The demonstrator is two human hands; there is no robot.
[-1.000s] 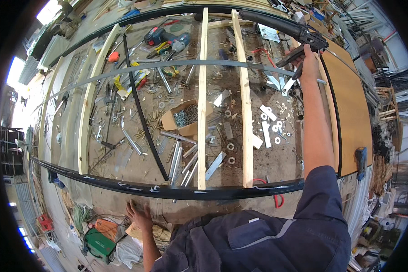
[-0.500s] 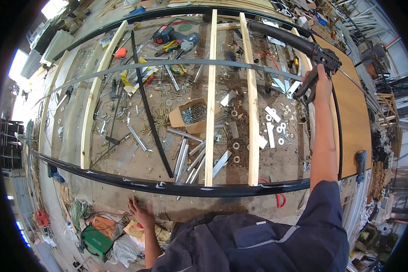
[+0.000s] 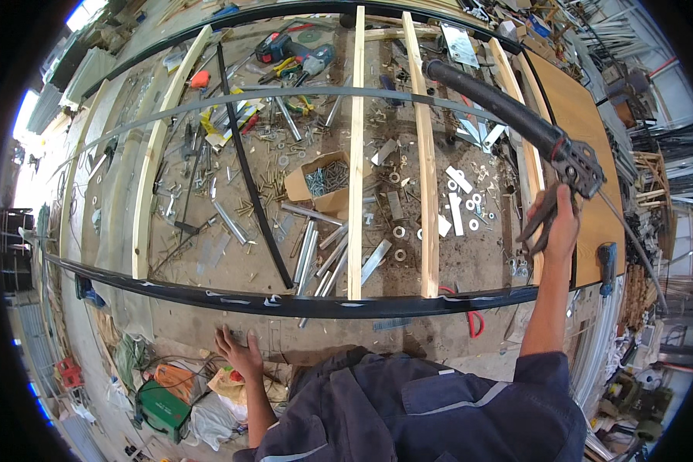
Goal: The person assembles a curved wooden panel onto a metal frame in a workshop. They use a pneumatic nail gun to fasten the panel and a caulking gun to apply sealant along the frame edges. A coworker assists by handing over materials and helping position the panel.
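My right hand [image 3: 564,227] is wrapped round the handle of a black caulking gun [image 3: 500,104]. The gun's long barrel points to the far left, above the wooden slats on the right part of a large black frame [image 3: 323,306]. White smears [image 3: 273,300] of paste lie along the frame's near rail. Below that rail, my left hand [image 3: 240,354] hangs with its fingers apart and nothing in them. Pale wooden slats [image 3: 428,192] run across the frame from the near rail to the far one.
Inside the frame are an open cardboard box [image 3: 339,202] of screws, metal tubes [image 3: 306,258], washers and a cordless drill [image 3: 316,60]. A brown board [image 3: 593,192] covers the right end. A green case [image 3: 162,408] and bags stand at lower left.
My right hand has drawn the caulking gun nearer to me and a little to the right. My left hand stays almost where it was, fingers still apart.
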